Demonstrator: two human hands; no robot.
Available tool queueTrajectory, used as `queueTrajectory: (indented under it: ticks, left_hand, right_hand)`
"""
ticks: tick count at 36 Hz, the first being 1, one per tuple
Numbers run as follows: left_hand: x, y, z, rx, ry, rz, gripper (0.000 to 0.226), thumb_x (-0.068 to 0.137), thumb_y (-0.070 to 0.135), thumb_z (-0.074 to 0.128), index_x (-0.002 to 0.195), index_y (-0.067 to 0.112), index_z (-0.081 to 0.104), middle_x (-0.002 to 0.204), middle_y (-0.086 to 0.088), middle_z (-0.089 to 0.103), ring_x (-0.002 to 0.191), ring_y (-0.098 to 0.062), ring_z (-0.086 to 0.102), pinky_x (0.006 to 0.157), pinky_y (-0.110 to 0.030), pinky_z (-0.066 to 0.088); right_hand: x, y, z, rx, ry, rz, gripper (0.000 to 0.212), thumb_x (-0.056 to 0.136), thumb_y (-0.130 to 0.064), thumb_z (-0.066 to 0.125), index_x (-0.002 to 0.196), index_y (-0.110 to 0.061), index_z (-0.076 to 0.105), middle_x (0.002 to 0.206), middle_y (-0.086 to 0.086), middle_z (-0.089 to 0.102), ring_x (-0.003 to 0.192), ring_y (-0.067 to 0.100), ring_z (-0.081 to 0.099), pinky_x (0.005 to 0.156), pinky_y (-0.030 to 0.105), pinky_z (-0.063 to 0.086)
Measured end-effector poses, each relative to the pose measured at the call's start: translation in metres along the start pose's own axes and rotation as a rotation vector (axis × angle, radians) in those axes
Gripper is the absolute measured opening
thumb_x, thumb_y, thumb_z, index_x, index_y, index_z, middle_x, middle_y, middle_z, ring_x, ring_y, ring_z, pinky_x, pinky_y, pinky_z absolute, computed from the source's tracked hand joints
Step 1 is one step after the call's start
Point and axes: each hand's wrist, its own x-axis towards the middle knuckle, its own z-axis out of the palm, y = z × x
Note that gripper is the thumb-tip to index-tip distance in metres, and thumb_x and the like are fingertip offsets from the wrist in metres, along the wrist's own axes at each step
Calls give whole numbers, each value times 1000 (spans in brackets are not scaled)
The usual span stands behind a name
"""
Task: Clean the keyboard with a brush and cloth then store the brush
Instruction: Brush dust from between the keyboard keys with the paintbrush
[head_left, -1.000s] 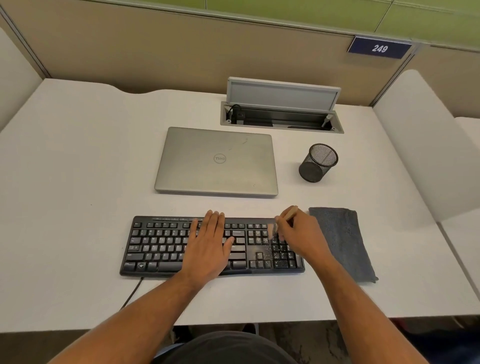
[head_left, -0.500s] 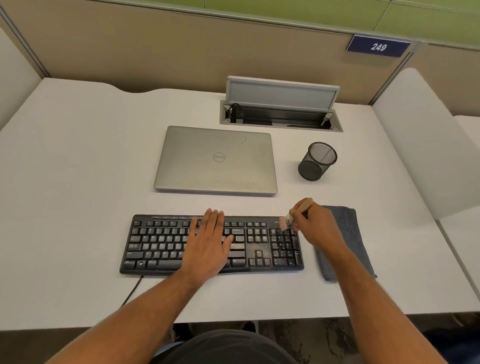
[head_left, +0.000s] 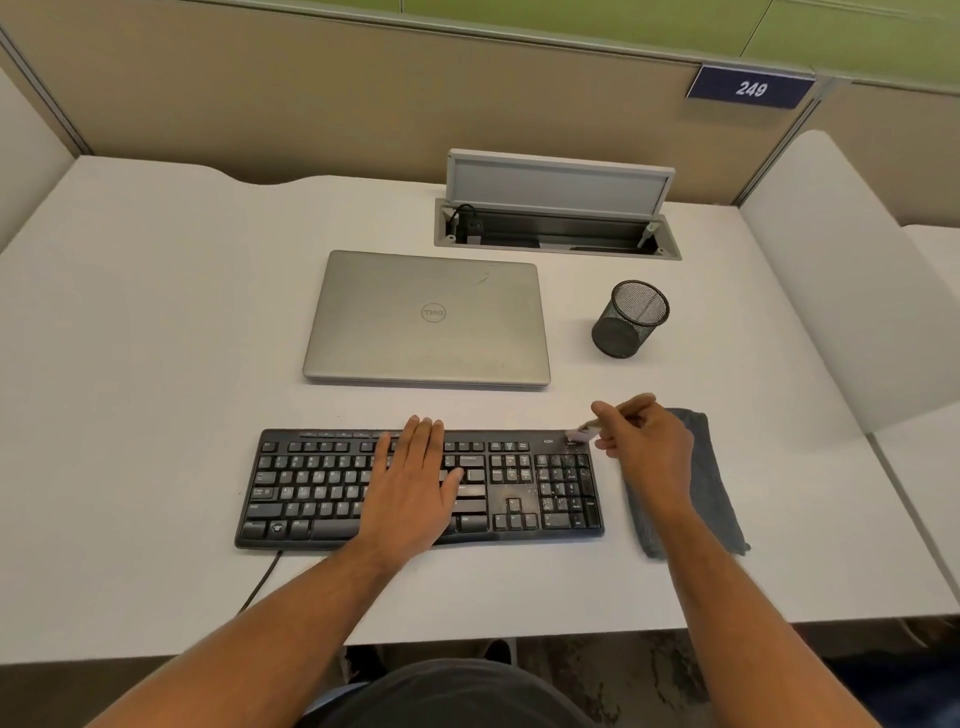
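A black keyboard (head_left: 322, 488) lies on the white desk near the front edge, with pale dust on its right keys. My left hand (head_left: 413, 480) rests flat on its middle keys, fingers straight. My right hand (head_left: 647, 447) holds a small wooden brush (head_left: 584, 430) whose pale bristles touch the keyboard's top right corner. A grey cloth (head_left: 711, 499) lies folded right of the keyboard, partly under my right hand and forearm. A black mesh pen cup (head_left: 631, 318) stands empty behind the cloth.
A closed silver laptop (head_left: 428, 317) lies behind the keyboard. Further back an open cable box (head_left: 558, 231) is set into the desk (head_left: 130, 364). White dividers stand at both sides. The keyboard's cable (head_left: 262, 579) runs off the front edge.
My right hand has swept the brush from the number pad up and to the right, to the keyboard's top right corner. My left hand has stayed flat on the keys.
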Motion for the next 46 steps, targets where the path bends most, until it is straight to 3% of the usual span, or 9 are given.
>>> queueTrajectory:
  ticks: [8,11,13,18,22,29,34,39,46]
  left_hand:
    - [0,0,0,8,4,0,75,103,57,6,163,13,17,168,-8,23,157,-22,12,127,-52,8]
    - [0,0,0,11,-6,2,75,103,57,6,163,13,15,169,-7,22,158,-22,10,127,-51,7]
    - [0,0,0,13,-11,2,75,103,57,7,163,14,13,169,-7,20,158,-22,8,127,-51,5]
    - [0,0,-1,17,-7,2,76,102,58,5,163,13,15,169,-8,21,158,-22,9,127,-51,5]
    - [0,0,-2,12,-23,1,77,101,59,2,163,14,12,169,-7,18,158,-22,7,127,-52,5]
    - [0,0,-2,24,-18,1,77,101,58,2,163,13,15,169,-7,21,158,-22,9,127,-52,8]
    - [0,0,-2,29,-24,4,77,101,58,1,163,14,10,170,-7,16,158,-22,4,127,-51,3]
    - [0,0,-3,22,-23,0,77,101,58,3,163,14,10,170,-7,16,158,-21,4,127,-51,3]
    - [0,0,-1,25,-2,3,74,103,57,10,163,13,16,168,-8,22,157,-22,11,126,-51,5]
  right_hand:
    - [-7,5,2,-55,-23,8,29,95,-34,74,81,-10,68,68,-6,75,64,8,74,71,37,65]
    - [-5,0,-3,2,-24,27,34,96,-32,74,85,-1,66,69,6,74,63,13,75,59,22,60]
    - [-2,-1,-6,-16,36,20,33,97,-36,72,88,-5,69,68,2,75,66,11,75,60,17,58]
    - [-2,4,2,-149,-37,-1,29,96,-43,69,86,-15,66,67,-6,75,64,8,74,77,41,63]
    - [-3,0,12,-98,-156,35,35,98,-40,68,90,-7,73,66,-4,76,65,10,76,78,40,65]
    - [1,7,7,-150,66,17,31,98,-49,64,89,-19,65,75,-8,75,74,11,74,80,41,59]
    - [-5,1,19,-312,-42,-12,29,101,-45,61,87,-20,62,76,-5,71,76,12,70,67,31,48]
    - [-7,-4,28,-11,-171,104,35,101,-36,66,90,-4,72,69,4,76,65,19,76,73,39,65]
    - [-1,3,7,-120,114,60,30,100,-45,62,89,-17,65,65,-10,74,73,10,74,81,39,58]
